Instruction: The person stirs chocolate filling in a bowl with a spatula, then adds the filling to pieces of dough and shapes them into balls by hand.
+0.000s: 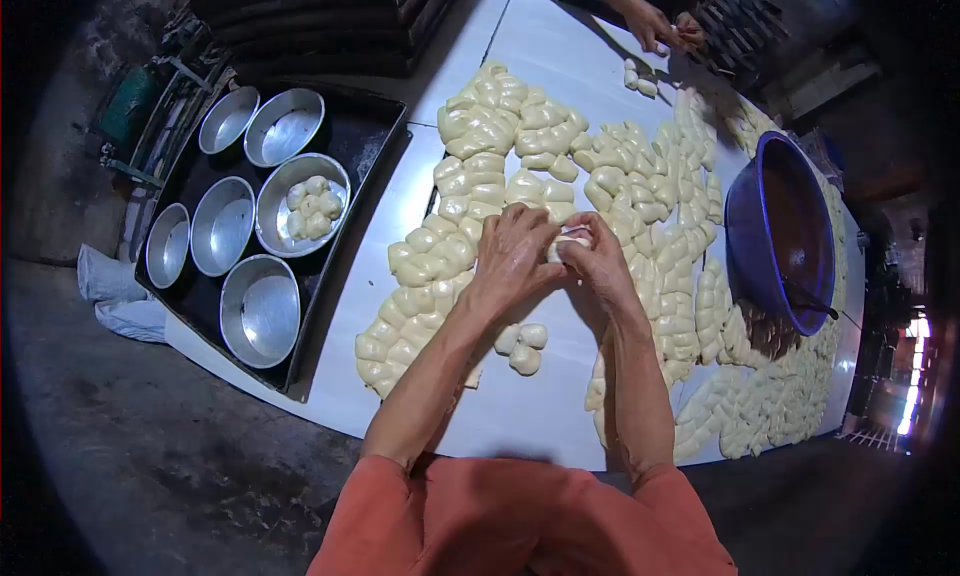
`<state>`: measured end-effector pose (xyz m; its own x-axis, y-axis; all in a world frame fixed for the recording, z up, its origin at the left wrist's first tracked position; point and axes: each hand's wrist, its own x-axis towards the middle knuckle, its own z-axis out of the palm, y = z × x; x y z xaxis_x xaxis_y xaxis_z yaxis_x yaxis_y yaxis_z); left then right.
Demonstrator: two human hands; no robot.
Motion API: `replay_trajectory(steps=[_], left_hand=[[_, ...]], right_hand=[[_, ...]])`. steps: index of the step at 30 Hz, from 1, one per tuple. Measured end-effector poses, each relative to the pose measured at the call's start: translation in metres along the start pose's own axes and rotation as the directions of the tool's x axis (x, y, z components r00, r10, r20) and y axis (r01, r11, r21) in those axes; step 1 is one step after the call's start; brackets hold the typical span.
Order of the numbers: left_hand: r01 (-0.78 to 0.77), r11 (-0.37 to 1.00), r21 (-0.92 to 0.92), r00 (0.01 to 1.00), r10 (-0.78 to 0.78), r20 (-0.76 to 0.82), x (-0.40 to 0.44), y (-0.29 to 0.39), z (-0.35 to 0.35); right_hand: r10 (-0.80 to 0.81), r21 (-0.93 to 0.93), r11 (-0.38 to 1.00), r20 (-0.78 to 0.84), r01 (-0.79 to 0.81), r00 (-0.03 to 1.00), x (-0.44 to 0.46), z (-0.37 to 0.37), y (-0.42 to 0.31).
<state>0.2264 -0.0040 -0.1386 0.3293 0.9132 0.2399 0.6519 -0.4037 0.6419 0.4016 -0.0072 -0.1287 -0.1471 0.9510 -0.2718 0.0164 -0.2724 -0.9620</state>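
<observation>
Both hands meet over the white table, around a small piece of dough (570,244). My right hand (597,256) pinches this piece with thumb and fingers. Beside it, my left hand (518,248) has its fingers curled, with its thumb against the dough; whether it grips anything more is hidden. Just below my hands lies a small cluster of round dough balls (523,348). Rows of pale dough pieces (425,311) lie to the left of and beyond my hands, and more dough (655,266) is spread to the right.
A black tray (395,136) at the left holds several round metal pans, one with dough balls (314,208). A purple basin (745,231) with a handled tool stands at the right. Another person's hands (665,28) work at the table's far edge, near small dough pieces (640,79).
</observation>
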Motion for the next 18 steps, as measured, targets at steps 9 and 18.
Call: replay_trajectory(steps=[9, 18], left_hand=[[-0.033, 0.999, 0.031, 0.999, 0.035, -0.033, -0.005, -0.009, -0.008], [-0.066, 0.997, 0.038, 0.997, 0.065, 0.031, -0.007, -0.01, 0.006]], right_hand=[[0.0, -0.279, 0.96, -0.03, -0.008, 1.0, -0.004, 0.006, -0.007], [-0.212, -0.392, 0.905, -0.081, 0.165, 0.974, -0.007, 0.01, -0.004]])
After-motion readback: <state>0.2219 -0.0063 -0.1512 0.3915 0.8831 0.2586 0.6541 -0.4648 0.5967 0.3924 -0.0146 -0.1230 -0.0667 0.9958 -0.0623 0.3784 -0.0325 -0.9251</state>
